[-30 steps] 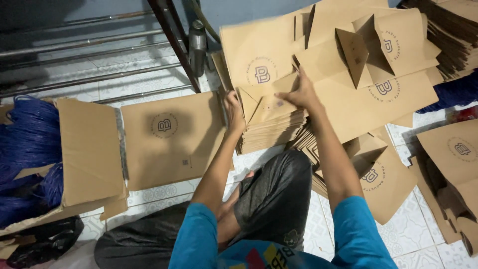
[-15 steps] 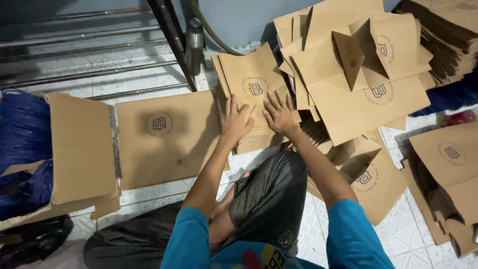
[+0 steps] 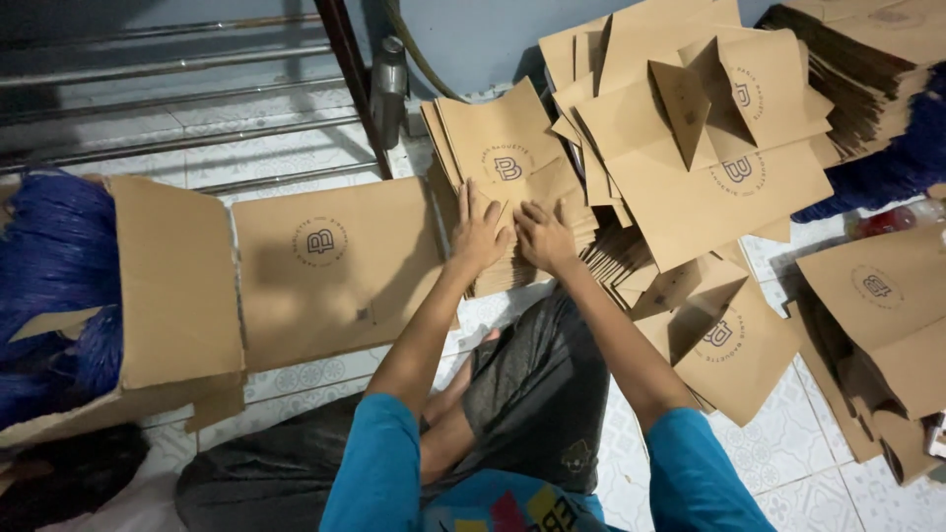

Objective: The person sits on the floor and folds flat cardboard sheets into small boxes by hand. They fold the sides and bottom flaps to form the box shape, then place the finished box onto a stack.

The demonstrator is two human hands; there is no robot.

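Tiled floor (image 3: 296,148): both hands (image 3: 480,234) (image 3: 544,236) flat atop bag stack (image 3: 503,163).

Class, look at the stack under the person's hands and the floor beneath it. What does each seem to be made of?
Stack: brown kraft paper or thin card, matte; creases and thin layered edges show. Floor: probably glazed ceramic tile, pale and patterned, with visible grout lines.

The left hand (image 3: 480,234) and right hand (image 3: 543,236) cover the middle of a brown paper bag stack (image 3: 503,158). The frame's edges cut off a blue fibre bundle (image 3: 49,256) and more bags (image 3: 877,325). Printed emblems are too small to make out.
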